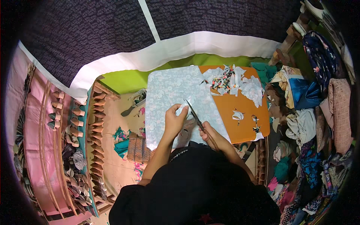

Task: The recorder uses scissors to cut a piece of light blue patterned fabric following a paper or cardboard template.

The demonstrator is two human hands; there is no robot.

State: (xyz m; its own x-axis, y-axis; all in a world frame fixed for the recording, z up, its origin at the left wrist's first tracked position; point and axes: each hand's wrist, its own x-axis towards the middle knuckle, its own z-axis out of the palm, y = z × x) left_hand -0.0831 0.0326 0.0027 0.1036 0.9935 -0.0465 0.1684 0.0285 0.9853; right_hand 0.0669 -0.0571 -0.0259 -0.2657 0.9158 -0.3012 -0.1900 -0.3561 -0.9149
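In my right hand is a pair of long dark scissors, fingers wrapped around the handles. The blades point up and to the left, their tips close to my left fingertips. My left hand is closed in a pinch on a small pale scrap, partly hidden by fingers and blades. Under both hands a pale grey-blue patterned cloth lies spread over the left and middle of an orange-brown table. Cut scraps of floral cloth, some with white sides up, lie heaped at the table's far right.
Racks of wooden shoe lasts stand at the left, beside more shoe forms. On the floor are a brown woven-look block and green scraps. Heaped fabrics fill the right side. A dark patterned curtain hangs beyond the table.
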